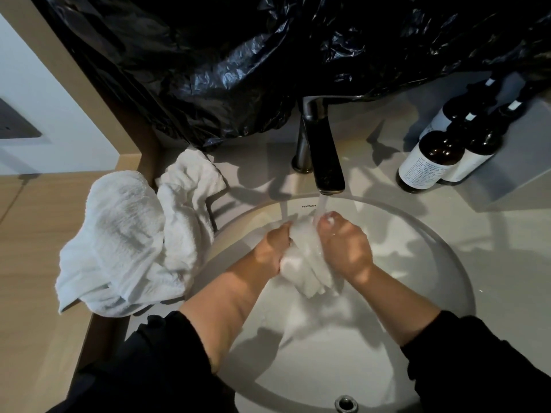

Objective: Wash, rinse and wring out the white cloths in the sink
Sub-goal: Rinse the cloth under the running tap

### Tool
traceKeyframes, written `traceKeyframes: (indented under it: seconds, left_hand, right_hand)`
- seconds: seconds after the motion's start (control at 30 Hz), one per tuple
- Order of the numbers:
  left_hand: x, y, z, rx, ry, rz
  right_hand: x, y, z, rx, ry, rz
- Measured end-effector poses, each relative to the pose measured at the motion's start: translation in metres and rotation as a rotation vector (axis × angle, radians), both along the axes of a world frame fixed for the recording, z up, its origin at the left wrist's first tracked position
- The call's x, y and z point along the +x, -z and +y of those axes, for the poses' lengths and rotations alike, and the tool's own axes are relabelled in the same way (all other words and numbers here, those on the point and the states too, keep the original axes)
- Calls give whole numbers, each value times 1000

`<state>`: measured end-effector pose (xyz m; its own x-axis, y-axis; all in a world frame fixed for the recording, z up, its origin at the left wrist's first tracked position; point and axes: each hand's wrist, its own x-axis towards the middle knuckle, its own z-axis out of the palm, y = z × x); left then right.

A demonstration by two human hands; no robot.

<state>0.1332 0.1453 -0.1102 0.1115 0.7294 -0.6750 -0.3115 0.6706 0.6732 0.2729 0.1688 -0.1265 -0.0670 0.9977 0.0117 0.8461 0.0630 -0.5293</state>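
A wet white cloth [304, 263] hangs bunched between my two hands over the round white sink [441, 263]. My left hand [269, 248] grips its left side and my right hand [346, 248] grips its right side. Water runs from the dark faucet [323, 156] onto the cloth's top and my right fingers. More white cloths [131, 242] lie piled on the counter's left edge, partly hanging over it.
Brown bottles with white labels [432, 162] stand on the counter at the back right. A black plastic sheet [268, 55] covers the wall behind the faucet. The sink's overflow hole [346, 404] faces me at the near rim.
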Motion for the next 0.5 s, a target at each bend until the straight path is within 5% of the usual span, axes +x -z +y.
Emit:
traceKeyframes:
  seconds: [0.07,0.13,0.23,0.37,0.5]
  left_hand:
    - [2,-5,-1,-145,85,14]
    - [-5,-4,1,-164,262,211]
    - [-14,-5,5,-14,438,473]
    - [-12,-4,1,176,288,87]
    - [-2,2,13,353,118,237]
  right_hand:
    - [8,-2,12,-222,-4,206]
    - [13,0,25,-520,247,406]
    - [14,-16,26,-855,431,565]
    - [10,-34,13,-948,504,994]
    - [7,-27,5,-842,426,880]
